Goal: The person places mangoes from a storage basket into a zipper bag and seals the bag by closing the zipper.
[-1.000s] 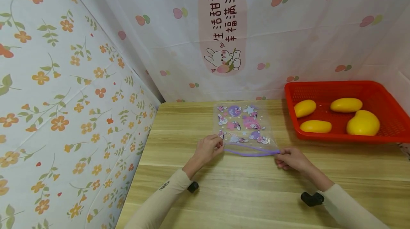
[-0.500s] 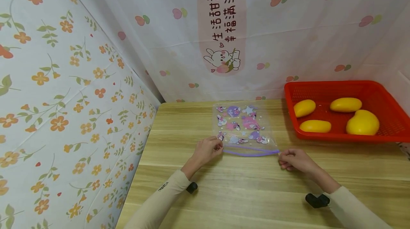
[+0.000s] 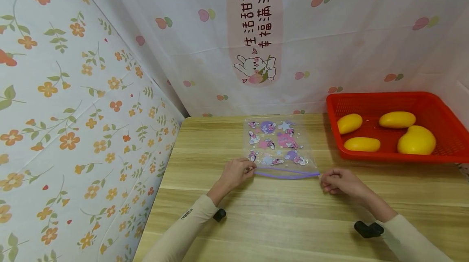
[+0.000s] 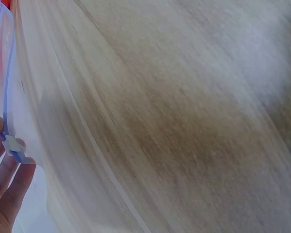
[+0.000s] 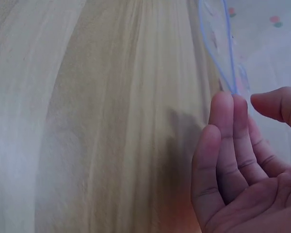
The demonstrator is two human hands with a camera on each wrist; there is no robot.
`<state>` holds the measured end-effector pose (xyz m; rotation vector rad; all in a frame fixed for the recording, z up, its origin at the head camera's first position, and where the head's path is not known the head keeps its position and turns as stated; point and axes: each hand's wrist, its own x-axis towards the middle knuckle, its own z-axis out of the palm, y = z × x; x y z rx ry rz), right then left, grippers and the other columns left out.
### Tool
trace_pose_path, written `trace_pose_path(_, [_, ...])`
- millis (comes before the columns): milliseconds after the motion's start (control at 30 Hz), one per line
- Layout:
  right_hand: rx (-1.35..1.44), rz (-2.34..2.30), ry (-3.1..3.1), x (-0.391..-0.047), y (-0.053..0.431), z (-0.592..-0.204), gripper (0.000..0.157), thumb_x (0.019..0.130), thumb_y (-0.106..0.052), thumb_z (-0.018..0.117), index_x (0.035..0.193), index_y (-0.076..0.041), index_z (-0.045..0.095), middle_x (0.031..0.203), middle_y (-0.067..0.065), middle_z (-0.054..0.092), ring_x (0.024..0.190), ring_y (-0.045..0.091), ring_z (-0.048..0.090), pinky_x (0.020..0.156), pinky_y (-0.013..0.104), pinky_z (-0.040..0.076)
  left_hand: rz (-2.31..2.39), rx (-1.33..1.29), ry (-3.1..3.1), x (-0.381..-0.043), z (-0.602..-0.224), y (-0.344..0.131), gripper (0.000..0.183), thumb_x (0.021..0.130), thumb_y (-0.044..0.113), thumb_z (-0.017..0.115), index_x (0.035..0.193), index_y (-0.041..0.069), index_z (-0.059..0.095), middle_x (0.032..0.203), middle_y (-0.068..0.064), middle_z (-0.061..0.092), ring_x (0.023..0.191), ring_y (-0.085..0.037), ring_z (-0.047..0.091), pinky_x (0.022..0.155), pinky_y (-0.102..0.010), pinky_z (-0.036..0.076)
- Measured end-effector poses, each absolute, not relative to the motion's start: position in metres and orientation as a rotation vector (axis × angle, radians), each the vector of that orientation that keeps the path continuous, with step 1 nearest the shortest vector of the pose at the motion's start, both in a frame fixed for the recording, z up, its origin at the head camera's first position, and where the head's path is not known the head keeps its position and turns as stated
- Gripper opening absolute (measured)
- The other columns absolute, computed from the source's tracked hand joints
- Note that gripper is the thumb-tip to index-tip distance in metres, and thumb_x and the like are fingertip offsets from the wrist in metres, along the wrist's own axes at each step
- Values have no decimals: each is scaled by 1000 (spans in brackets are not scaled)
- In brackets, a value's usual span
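A clear zip bag [image 3: 275, 144] printed with pink and purple cartoon figures lies flat on the wooden table. Its purple zip strip [image 3: 287, 177] faces the person, the two edges parted in the middle. At the strip's left end, my left hand [image 3: 234, 172] pinches the bag; the left wrist view shows a whitish slider [image 4: 10, 143] between thumb and fingers. By the opposite end is my right hand [image 3: 342, 182]. In the right wrist view its thumb [image 5: 276, 104] stands apart from the fingers, whose tips are at the bag's corner, perhaps touching it.
A red plastic basket [image 3: 395, 157] stands at the back right of the table [image 3: 278, 221]. Inside lie several yellow mango-like fruits [image 3: 417, 140]. Patterned cloth [image 3: 205, 62] hangs behind the table and along its left side.
My right hand has drawn slightly to the right, off the zip strip's end, and its grip there has loosened. The left hand keeps its pinch with barely any movement.
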<state>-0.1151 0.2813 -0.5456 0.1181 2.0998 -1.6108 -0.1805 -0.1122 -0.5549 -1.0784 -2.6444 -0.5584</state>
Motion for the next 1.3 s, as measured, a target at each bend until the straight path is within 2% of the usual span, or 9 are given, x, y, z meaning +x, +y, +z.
trace_pose_path(333, [-200,-1603,2007,-120,304,-521,37,104,-14,59,122,18,54,107,25,67,94,36,70,82,44,58,-584,-1062,-2702,-180,-554,-113,10,87,12,80,96,15,78,94,4,75,74,-6,69,57,-16,49])
trace_pose_path(533, [-350,-1529,1914,-126,323,-495,32,105,-11,55,123,15,55,113,28,66,100,41,68,86,47,56,-579,-1049,-2754,-181,-553,-112,9,87,13,79,96,15,78,96,4,75,76,-6,69,58,-16,49])
trace_pose_path(667, [-408,-1499,1885,-132,339,-479,26,107,-10,51,123,9,58,114,27,66,101,44,66,86,48,56,-578,-1045,-2764,-181,-552,-111,9,87,13,78,96,15,77,95,4,75,77,-6,69,58,-16,49])
trace_pose_path(767, [-405,-1493,1946,-137,353,-468,22,107,-9,51,122,6,58,112,23,67,100,41,66,86,45,57,-576,-1046,-2765,-181,-551,-111,8,87,13,79,95,15,77,94,4,74,76,-6,69,58,-17,50])
trace_pose_path(1000, [-264,-1580,2266,-144,371,-459,29,105,-10,56,126,10,52,110,16,70,93,26,70,79,35,59,-558,-1057,-2767,-180,-552,-112,8,87,13,79,94,15,77,92,3,75,76,-7,69,58,-17,50])
trace_pose_path(1200, [-240,-1566,2515,-144,374,-463,23,102,-13,63,119,2,59,104,19,70,87,24,69,74,31,59,-572,-1058,-2769,-179,-555,-114,8,87,12,79,93,14,76,92,2,74,75,-9,70,57,-17,49])
trace_pose_path(1300, [-244,-1500,2648,-143,377,-466,25,101,-14,66,118,3,60,99,17,70,84,21,68,70,28,58,-567,-1061,-2764,-179,-556,-113,8,86,12,80,94,14,76,92,2,74,75,-9,69,57,-19,49])
